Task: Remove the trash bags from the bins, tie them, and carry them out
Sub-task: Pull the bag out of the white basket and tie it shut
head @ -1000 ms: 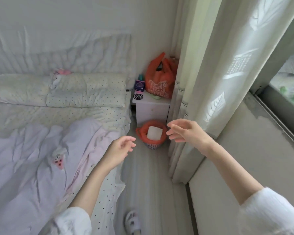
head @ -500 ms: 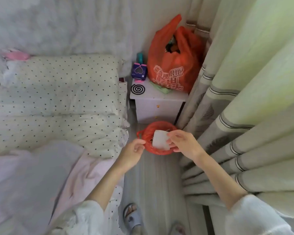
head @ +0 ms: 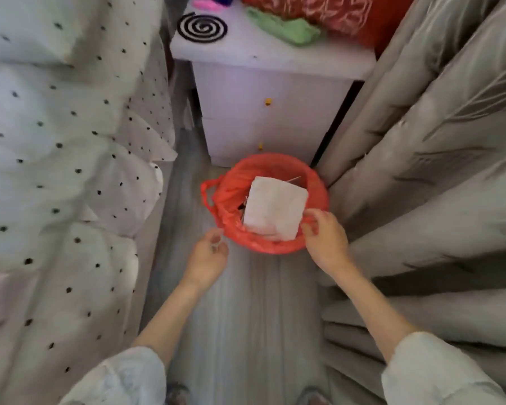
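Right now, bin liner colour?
Orange-red trash bag, clearest in the head view.

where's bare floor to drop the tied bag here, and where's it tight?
Free: the floor strip between the bed and the curtain, near side of the red-bagged bin. Tight: the bin sits close against the nightstand and curtain. The left hand and right hand flank its near rim.

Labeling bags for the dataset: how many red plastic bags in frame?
2. One red bag lines the bin on the floor by the right hand; a second red bag sits on the nightstand, cropped at the top. Others may be out of view.
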Tool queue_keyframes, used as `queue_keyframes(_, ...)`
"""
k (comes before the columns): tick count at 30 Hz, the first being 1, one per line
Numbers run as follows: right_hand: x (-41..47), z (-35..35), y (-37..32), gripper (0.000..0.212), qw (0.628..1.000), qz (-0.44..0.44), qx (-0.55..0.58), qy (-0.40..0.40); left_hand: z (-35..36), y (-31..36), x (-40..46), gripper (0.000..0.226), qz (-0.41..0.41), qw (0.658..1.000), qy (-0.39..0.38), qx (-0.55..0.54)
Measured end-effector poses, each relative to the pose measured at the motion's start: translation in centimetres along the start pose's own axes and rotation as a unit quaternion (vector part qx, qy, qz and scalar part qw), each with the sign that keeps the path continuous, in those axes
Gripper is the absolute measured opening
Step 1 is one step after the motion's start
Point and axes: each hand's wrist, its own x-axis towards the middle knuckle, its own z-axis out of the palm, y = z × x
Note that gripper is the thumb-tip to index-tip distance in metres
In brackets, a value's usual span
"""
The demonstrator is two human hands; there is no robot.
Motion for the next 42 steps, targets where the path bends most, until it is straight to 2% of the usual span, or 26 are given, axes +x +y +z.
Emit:
queue_keyframes(3, 2.6, 3.5, 4.2, 0.051, 0.996, 0.004, -0.083, -0.021, 2.3, -2.5, 3.9, 0.042, 0.005, 1.0, 0.017, 0.004)
queue_keyframes(5, 4.7, 5.2, 6.2, 0.062, 0.991, 0.009, -0.128, -0.027, 3.0, -3.4, 6.7, 0.045, 0.003, 0.997, 0.041, -0.067)
queue_keyframes(9, 7.6, 7.1, 8.0, 0.067, 0.995, 0.064, -0.076, 0.015, 4.0, -5.6, 10.5, 0.061, -0.075, 0.981, 0.003, -0.176)
queue_keyframes(11, 8.0, 7.2, 8.3, 0.065, 0.995, 0.084, -0.049, 0.019, 4.0, -6.2, 11.0, 0.043, -0.116, 0.956, -0.058, -0.263)
queue_keyframes(13, 7.9, 7.0, 8.2, 0.059, 0.995, 0.082, -0.042, 0.033, 3.2, -6.1, 11.3, 0.021, -0.131, 0.932, -0.079, -0.329)
queue_keyframes(20, 6.1, 7.1, 7.0, 0.049, 0.995, 0.064, -0.015, 0.078, 2.1, -5.7, 11.7, 0.014, -0.2, 0.915, -0.069, -0.344)
queue_keyframes(24, 6.3, 7.4, 6.5, 0.045, 0.996, 0.055, -0.003, 0.075, 1.9, -6.2, 11.8, 0.015, -0.208, 0.898, -0.046, -0.385)
queue_keyframes(28, 6.4, 7.6, 6.9, 0.046, 0.995, 0.073, -0.008, 0.061, 1.1, -5.7, 12.3, 0.007, -0.154, 0.935, 0.008, -0.32)
queue_keyframes(31, 6.8, 7.5, 6.8, 0.046, 0.995, 0.068, -0.008, 0.066, 0.6, -5.7, 13.4, 0.035, -0.092, 0.974, 0.129, -0.165)
queue_keyframes(33, 7.0, 7.5, 6.7, 0.044, 0.994, 0.076, -0.018, 0.072, 0.0, -5.1, 13.4, 0.034, -0.059, 0.979, 0.169, -0.095)
queue_keyframes(37, 7.3, 7.1, 7.3, 0.039, 0.99, 0.117, -0.02, 0.082, -0.6, -2.8, 13.0, 0.026, 0.022, 0.978, 0.155, -0.136)
queue_keyframes(42, 7.7, 7.4, 6.9, 0.036, 0.987, 0.143, 0.026, 0.069, 0.6, 0.9, 12.0, 0.021, 0.146, 0.971, 0.135, -0.134)
